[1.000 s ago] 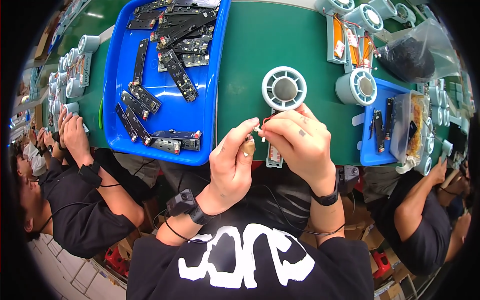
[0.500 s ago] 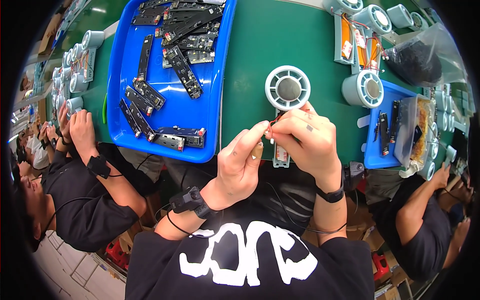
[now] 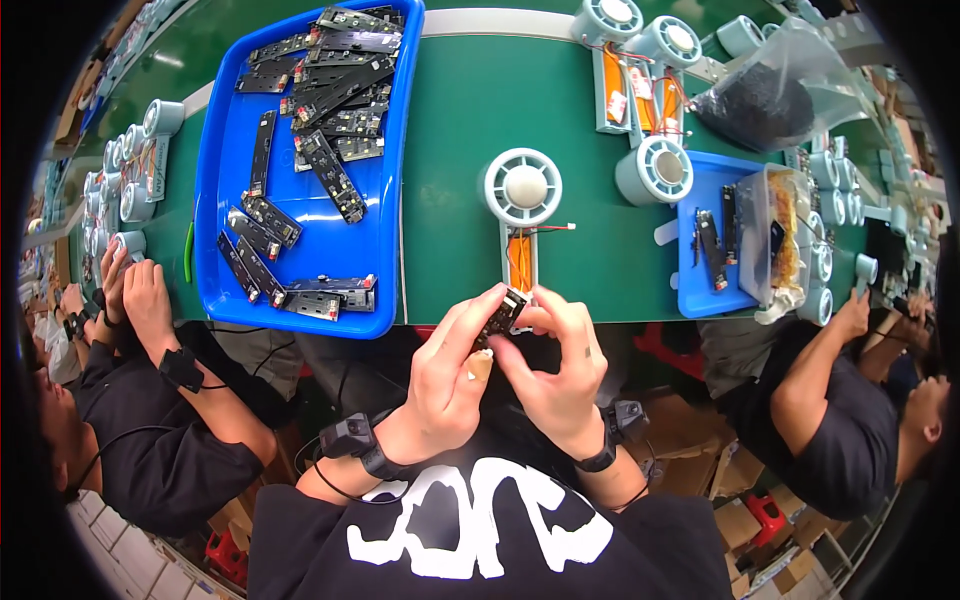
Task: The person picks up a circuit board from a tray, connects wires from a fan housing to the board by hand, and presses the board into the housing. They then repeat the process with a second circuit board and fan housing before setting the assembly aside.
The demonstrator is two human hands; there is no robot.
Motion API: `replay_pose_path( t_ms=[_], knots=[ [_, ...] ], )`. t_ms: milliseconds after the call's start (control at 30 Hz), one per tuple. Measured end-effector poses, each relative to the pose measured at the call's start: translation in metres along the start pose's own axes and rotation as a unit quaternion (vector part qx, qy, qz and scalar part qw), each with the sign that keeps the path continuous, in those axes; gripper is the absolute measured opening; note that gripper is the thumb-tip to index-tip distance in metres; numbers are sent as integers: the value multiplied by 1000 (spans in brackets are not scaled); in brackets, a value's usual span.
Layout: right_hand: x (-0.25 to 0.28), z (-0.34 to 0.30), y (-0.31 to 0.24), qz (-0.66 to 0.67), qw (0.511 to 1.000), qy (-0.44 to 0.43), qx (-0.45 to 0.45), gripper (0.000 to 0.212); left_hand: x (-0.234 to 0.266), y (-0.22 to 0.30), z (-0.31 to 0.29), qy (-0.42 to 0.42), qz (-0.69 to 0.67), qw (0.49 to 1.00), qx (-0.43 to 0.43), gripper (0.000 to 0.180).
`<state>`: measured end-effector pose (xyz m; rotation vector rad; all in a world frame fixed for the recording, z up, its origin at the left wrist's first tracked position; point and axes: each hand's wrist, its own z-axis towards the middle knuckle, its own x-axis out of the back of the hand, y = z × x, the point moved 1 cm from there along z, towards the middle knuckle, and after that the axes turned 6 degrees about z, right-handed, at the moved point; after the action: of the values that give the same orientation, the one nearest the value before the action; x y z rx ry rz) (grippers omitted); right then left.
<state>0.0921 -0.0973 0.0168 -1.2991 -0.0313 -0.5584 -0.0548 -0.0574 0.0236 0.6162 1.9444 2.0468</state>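
Observation:
A light blue handheld fan [image 3: 496, 195] lies at the table's near edge, its round grille facing up and its handle toward me. An orange battery [image 3: 520, 262] shows inside the handle. A thin wire with a small white connector [image 3: 571, 227] sticks out to the right. Close to the handle's near end, a small black circuit board [image 3: 504, 314] is between both hands. My left hand [image 3: 445, 385], with a tan cover on one finger, is closed on the board's left side. My right hand [image 3: 560, 365] pinches it from the right; those fingertips are partly hidden.
Left of the fan stands a blue tray [image 3: 372, 240] of black circuit boards. More fan bodies [image 3: 655, 172], a clear bag [image 3: 770, 100] of dark material and a smaller blue tray [image 3: 690, 285] lie to the right. Co-workers sit on both sides.
My hands have left the red wires and come down to the handle's near end, where a black board now shows between them. The wire connector lies loose to the right. The view has shifted.

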Motion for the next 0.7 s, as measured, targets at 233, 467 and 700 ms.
replay_pose_path(
  t_ms=[233, 467, 700],
  knots=[
    [2, -4, 0, 11, 999, 4, -41, 50, 16, 10, 21, -19, 80, 996, 28, 37],
    [16, 1, -6, -53, 998, -33, 15, 43, 18, 33, 66, -64, 417, 893, -160, 29],
    [32, 11, 15, 58, 996, -33, -57, 32, 23, 19, 69, -62, 293, 942, -154, 15]
  ],
)
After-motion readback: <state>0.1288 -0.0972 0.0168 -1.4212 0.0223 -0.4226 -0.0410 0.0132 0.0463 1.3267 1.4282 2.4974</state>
